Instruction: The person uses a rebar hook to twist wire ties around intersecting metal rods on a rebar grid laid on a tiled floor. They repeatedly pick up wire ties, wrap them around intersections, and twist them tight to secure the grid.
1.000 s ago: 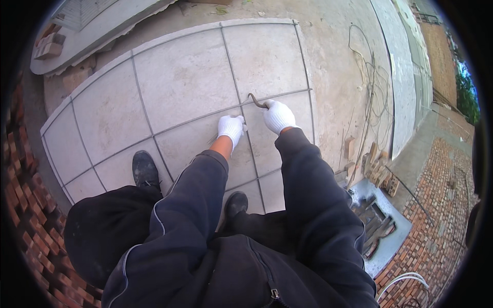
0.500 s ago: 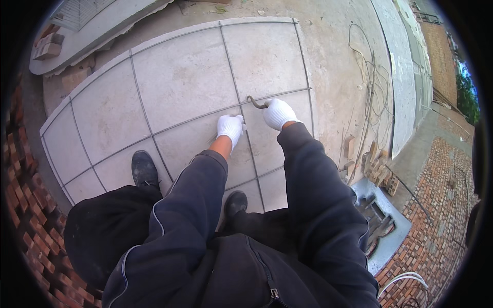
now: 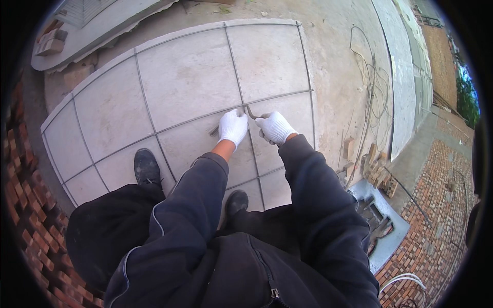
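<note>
Both my hands wear white knit gloves above a grid of thin steel bars (image 3: pixel 187 122) on a pale slab (image 3: pixel 179 72). My right hand (image 3: pixel 276 127) is closed round a bent metal tying hook (image 3: pixel 250 111), whose tip is at a bar crossing. Just left of it, my left hand (image 3: pixel 233 127) is closed with its fingertips at the same crossing. A bundle of thin wires (image 3: pixel 213 131) sticks out from the left hand's left side. The fingertips and the fine wire at the crossing are too small to make out.
My dark shoes (image 3: pixel 147 167) stand among the bars. Looped cable (image 3: pixel 377 84) lies on the ground to the right, near broken bricks and wood pieces (image 3: pixel 377 167). A grey metal frame (image 3: pixel 395 231) is at lower right. Stacked bricks (image 3: pixel 36 220) line the left edge.
My right hand has turned and lowered slightly, bringing the hook's tip down to the crossing beside my left hand. The left hand has shifted slightly right, and the wire bundle shows more clearly.
</note>
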Demonstrator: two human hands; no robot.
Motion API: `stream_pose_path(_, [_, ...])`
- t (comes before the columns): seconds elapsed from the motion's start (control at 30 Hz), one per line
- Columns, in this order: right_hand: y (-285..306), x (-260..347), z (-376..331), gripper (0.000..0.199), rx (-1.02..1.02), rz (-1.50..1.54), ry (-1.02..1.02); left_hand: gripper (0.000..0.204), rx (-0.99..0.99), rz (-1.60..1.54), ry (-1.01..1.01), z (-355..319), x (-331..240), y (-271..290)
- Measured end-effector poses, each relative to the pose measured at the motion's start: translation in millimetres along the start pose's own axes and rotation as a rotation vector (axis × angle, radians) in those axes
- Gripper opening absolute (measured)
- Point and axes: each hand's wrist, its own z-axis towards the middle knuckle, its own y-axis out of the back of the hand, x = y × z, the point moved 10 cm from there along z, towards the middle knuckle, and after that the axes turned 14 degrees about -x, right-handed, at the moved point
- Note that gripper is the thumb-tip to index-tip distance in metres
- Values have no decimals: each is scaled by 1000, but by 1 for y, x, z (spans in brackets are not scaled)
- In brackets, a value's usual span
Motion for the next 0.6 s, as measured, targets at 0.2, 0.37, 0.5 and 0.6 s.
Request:
stream_pose_path(0.2, [-7, -5, 7, 37, -24, -36, 58, 31, -144, 109, -140, 6, -8, 18])
stream_pose_path(0.37, [1, 5, 9, 35, 10, -231, 98, 33, -157, 161, -137, 11, -14, 25])
stream_pose_path(0.5, [14, 16, 16, 36, -106, -457, 240, 38, -173, 117, -88, 18, -18, 33])
stream_pose_path(0.6, [21, 20, 23, 30, -280, -782, 513, 46, -175, 120, -69, 27, -14, 30])
